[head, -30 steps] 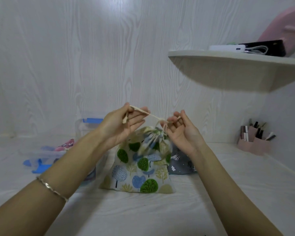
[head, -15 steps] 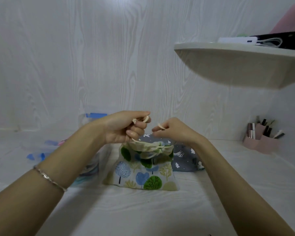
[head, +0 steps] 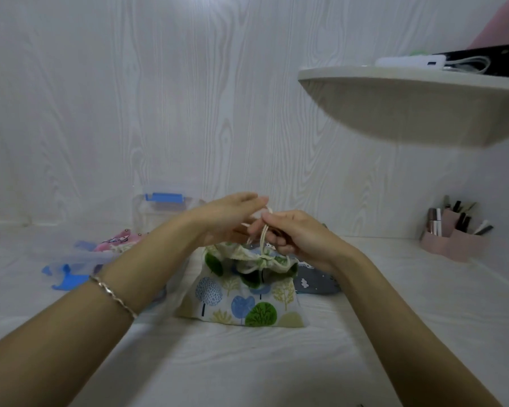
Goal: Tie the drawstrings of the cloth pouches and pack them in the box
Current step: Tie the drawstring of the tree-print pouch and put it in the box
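Note:
A tree-print cloth pouch (head: 241, 298) stands on the white surface in the middle, its mouth gathered shut. Cream drawstrings (head: 263, 233) rise from the mouth. My right hand (head: 291, 236) pinches the strings just above the pouch. My left hand (head: 227, 215) is close beside it with fingers stretched out over the strings; whether it grips a strand is hidden. A grey pouch (head: 315, 282) lies behind the tree-print one on the right. A pink pouch (head: 118, 240) lies in the clear plastic box (head: 159, 212) at the left.
The box's clear lid with blue clips (head: 68, 274) lies at the left. A pink organiser with cosmetics (head: 453, 233) stands in the right corner. A rounded wall shelf (head: 409, 104) with a power bank and cable hangs above right.
My hands have come together above the pouch mouth. The left hand's fingers have opened out from a fist, and the right hand now holds the strings upright.

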A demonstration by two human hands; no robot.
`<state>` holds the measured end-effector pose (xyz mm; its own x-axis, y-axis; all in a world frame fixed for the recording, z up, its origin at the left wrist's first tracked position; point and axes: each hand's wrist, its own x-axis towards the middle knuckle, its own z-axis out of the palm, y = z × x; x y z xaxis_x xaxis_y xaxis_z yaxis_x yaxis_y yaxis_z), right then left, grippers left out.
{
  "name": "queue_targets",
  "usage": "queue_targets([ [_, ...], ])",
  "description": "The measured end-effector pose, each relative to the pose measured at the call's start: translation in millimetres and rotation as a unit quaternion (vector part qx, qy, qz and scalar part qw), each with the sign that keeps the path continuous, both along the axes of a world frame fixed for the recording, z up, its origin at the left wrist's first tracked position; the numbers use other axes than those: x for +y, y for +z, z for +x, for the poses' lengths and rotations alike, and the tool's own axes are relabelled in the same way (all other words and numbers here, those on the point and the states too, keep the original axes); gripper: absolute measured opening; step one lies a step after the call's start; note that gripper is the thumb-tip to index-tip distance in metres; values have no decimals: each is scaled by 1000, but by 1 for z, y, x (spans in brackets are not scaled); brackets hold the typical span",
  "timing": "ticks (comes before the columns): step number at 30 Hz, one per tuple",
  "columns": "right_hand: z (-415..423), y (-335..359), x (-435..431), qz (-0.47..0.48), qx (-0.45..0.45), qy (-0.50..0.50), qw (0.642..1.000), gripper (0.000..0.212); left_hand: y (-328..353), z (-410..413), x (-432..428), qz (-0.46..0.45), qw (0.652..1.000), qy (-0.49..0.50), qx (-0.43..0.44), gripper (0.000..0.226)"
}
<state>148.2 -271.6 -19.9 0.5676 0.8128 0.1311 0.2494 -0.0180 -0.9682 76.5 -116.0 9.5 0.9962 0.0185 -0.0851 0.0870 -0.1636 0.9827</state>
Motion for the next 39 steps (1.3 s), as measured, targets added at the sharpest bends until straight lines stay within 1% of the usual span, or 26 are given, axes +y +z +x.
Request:
queue_targets([
  [1,2,-2,-1,14,23,-7,1000,36,-5,-1,0,18,1000,-12,4,48],
  [2,5,-4,-2,29,45,-14,998,37,-8,-2,1,18,1000,-12,1,48],
  [4,7,-6,-3,59,86,-33,994,36,-11,-4,4,16,999,19,-24,52],
  [5,7,-6,-4,74,102,-41,991,34,-11,-6,6,29,998,34,-47,50],
  [8,8,-6,-4,109,115,-59,986,31,-10,-10,17,89,987,63,-115,24],
  [10,10,-5,-4,123,103,-77,984,30,-7,-13,23,124,980,76,-133,15],
  [14,13,-3,-9,118,64,-117,984,31,-3,-18,37,205,961,99,-158,13],
  [19,14,-2,-16,85,-27,-162,983,32,1,-23,49,311,933,78,-164,12],
  [22,13,0,-20,81,-66,-186,977,32,5,-26,56,373,915,57,-142,13],
  [25,9,1,-18,75,-73,-168,980,31,2,-24,55,443,890,16,-104,13],
  [27,6,4,-15,72,-69,-154,983,31,1,-23,40,441,887,25,-135,15],
  [30,4,8,-9,57,-72,-137,986,30,1,-20,10,372,906,28,-197,24],
  [32,3,9,-6,44,-90,-142,985,29,-1,-15,-3,357,909,48,-212,23],
  [34,3,9,-5,36,-92,-157,983,30,-5,-11,-7,335,915,79,-208,23],
  [37,4,9,-7,20,-89,-164,982,31,-10,-9,-7,304,928,92,-193,15],
  [39,4,10,-10,29,-63,-150,986,25,-12,-10,-7,268,940,101,-183,13],
])
